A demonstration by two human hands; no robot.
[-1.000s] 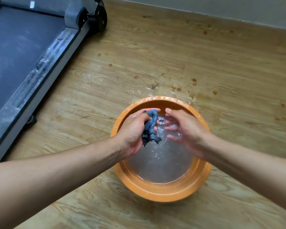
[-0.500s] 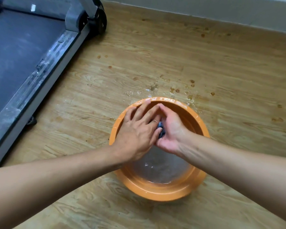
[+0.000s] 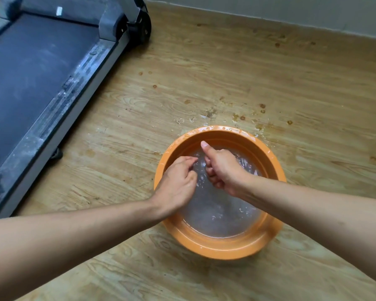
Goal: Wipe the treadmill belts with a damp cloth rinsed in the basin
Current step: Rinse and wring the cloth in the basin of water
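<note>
Floor (image 3: pixel 226 72): wood-grain boards, spotted with brown marks, with wet drops (image 3: pixel 237 117) just beyond the basin; we note a pale wall (image 3: pixel 291 9) along the far edge.
Treadmill belt (image 3: pixel 26 79): dark and dusty, at upper left; its grey side rail (image 3: pixel 59 109) runs diagonally, well apart from the basin.
Basin (image 3: pixel 221 248): orange, round, standing on the floor to the right of the treadmill; droplets on its far rim.
Water (image 3: pixel 217 213): clear, rippled, covering the basin bottom.
Left hand (image 3: pixel 178 185): over the basin's left side, fingers curled in toward the thumb; we cannot tell whether they hold anything.
Right hand (image 3: pixel 224 170): just beside the left, above the water, fingers folded into a fist, thumb (image 3: pixel 205 146) stuck out toward the far rim; whatever the fist contains is hidden from us.
Cloth: hidden; we cannot tell whether it sits inside a fist or in the water.
</note>
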